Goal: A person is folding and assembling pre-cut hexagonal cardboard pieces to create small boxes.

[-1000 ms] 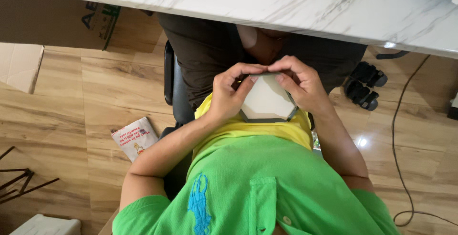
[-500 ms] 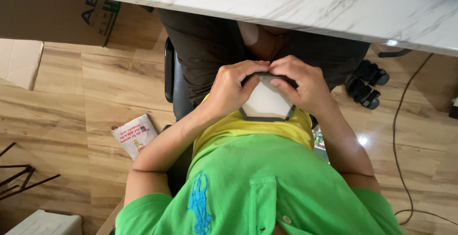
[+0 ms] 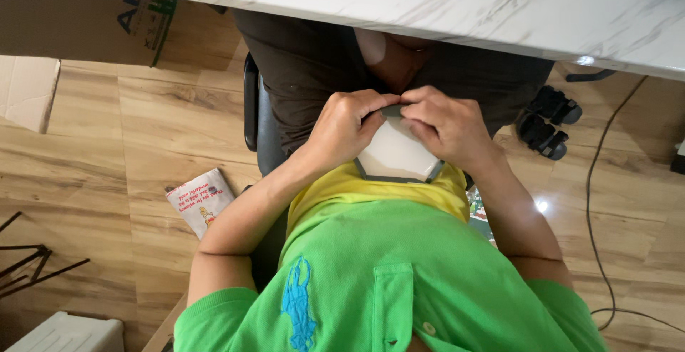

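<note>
I look down at my lap, where both hands grip a flat white hexagonal panel (image 3: pixel 397 153) with a grey rim. My left hand (image 3: pixel 346 125) curls over its upper left edge. My right hand (image 3: pixel 446 123) covers its upper right edge, and the fingertips of both hands meet at the panel's top. The panel rests against my green and yellow shirt (image 3: pixel 385 266), above my dark trousers. Its far edge is hidden under my fingers.
A white marble tabletop (image 3: pixel 428 2) spans the top of the view. A black chair (image 3: pixel 255 120) holds me over a wooden floor. A cardboard box (image 3: pixel 85 23) lies at upper left, a small printed packet (image 3: pixel 201 200) at left, black caster wheels (image 3: pixel 546 120) and a cable (image 3: pixel 603 202) at right.
Both hands have shifted slightly up the panel, and their fingertips now meet at its top edge. The panel stays in my lap.
</note>
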